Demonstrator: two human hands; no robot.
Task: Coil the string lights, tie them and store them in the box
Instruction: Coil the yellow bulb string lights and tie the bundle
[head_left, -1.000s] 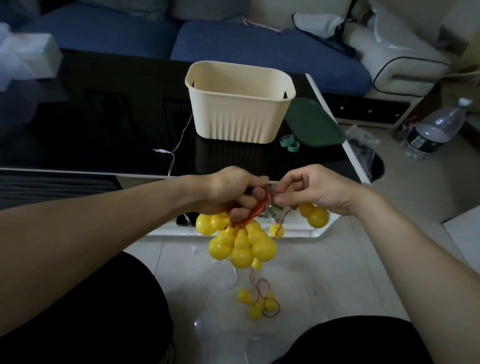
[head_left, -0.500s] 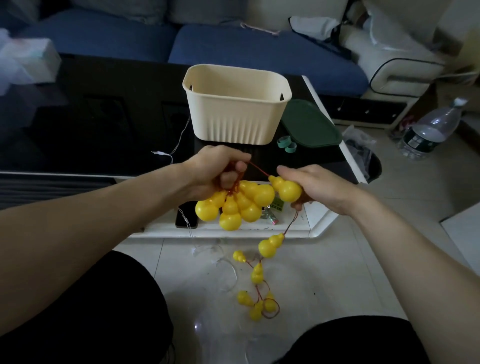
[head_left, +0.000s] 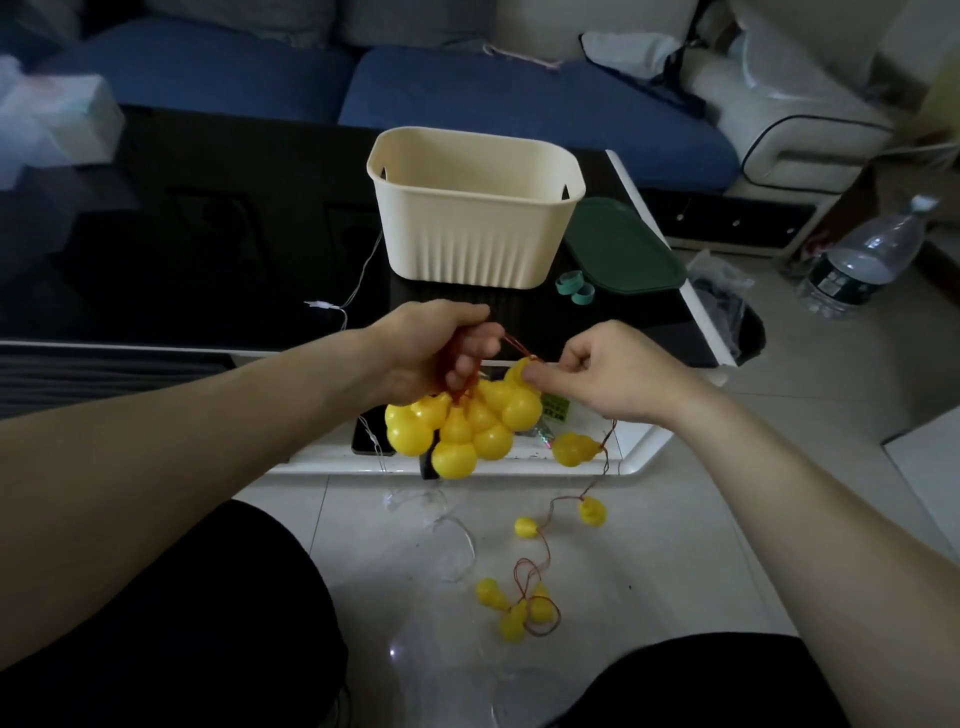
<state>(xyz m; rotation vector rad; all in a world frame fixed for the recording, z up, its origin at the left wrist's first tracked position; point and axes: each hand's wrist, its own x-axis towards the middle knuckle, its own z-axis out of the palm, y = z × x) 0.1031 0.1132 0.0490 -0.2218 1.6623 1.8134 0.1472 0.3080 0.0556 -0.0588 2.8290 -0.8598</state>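
The left hand (head_left: 431, 353) is gripping the coiled string lights (head_left: 462, 423); the right hand (head_left: 608, 376) is pinching the next bulb, with the loose strand trailing down-right to the floor.

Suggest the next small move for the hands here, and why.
Probably the right hand passes its pinched gourd to the bunch gripped by the left hand, then draws up more wire: several gourds lie uncoiled on the floor.

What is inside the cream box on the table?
The cream box is open on top. Only the upper part of its inner walls shows, and nothing lies there. The front wall covers its bottom, so I cannot tell if it holds anything.
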